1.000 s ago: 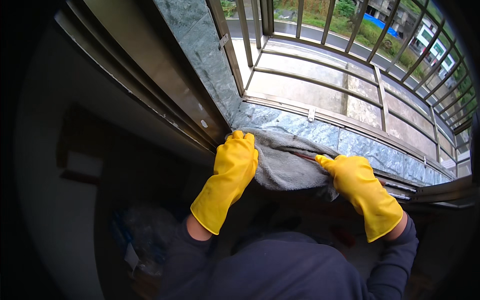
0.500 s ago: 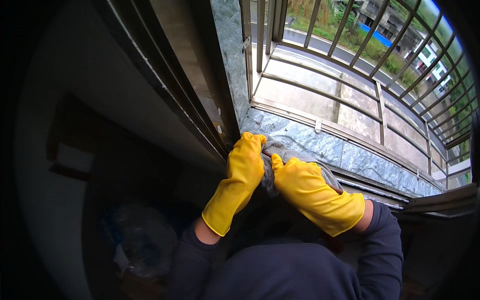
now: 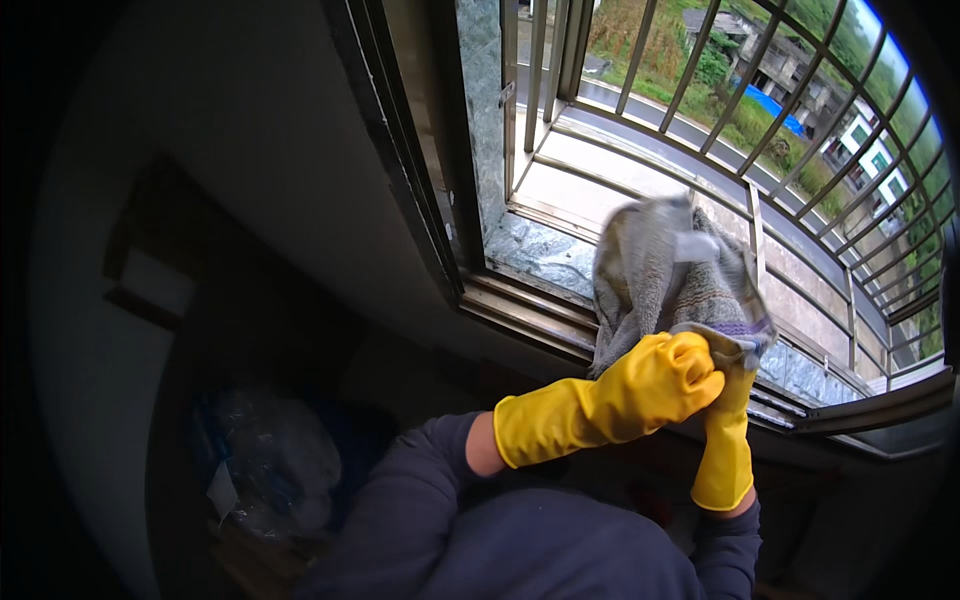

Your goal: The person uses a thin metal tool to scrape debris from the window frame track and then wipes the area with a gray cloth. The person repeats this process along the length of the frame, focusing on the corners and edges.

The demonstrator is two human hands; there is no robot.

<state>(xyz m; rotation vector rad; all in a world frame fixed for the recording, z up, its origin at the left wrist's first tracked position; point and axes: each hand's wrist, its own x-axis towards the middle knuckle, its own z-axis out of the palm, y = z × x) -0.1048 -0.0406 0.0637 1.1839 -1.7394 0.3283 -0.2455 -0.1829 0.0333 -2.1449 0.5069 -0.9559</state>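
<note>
Both my hands wear yellow rubber gloves. A grey cloth [image 3: 645,265] with striped bands hangs bunched above the window sill, its folds smeared by motion. My left hand [image 3: 655,385] is closed in a fist at the cloth's lower edge. Close against it on the right, my right hand [image 3: 735,415] holds the cloth from below. Its fingers are mostly hidden behind the cloth and the left glove. Behind the cloth runs the grey marbled stone sill [image 3: 540,250], with the metal window track [image 3: 525,312] on its near side.
A metal window frame [image 3: 425,130] rises at the left. Beyond the sill stands a barred grille [image 3: 740,90], with a road, plants and buildings outside. A clear plastic bag [image 3: 275,465] lies low in the dark at the left.
Both hands have moved right, away from the sill's left corner. The cloth has come up off the track area and opened out. The reddish-brown strip seen beside it no longer shows.
</note>
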